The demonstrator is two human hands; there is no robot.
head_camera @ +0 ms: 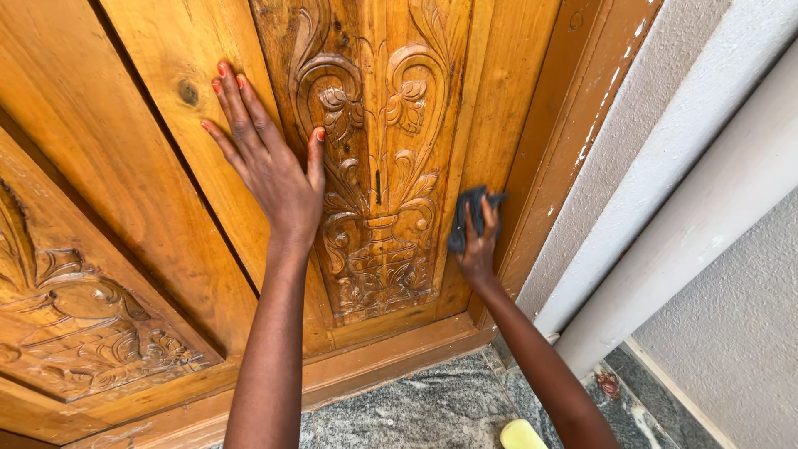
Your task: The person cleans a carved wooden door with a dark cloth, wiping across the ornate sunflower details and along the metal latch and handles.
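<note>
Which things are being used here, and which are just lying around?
In use:
- dark cloth, held by the right hand
- carved wooden door, with the left hand flat on it

Just there:
- yellow thing on the stone floor
- wall

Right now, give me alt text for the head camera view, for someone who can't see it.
A person's right hand presses a dark cloth against a carved wooden door near its frame, while the left hand rests flat, fingers spread, beside the carved floral panel. Below lies a grey stone floor, with a textured pale wall at right.
</note>
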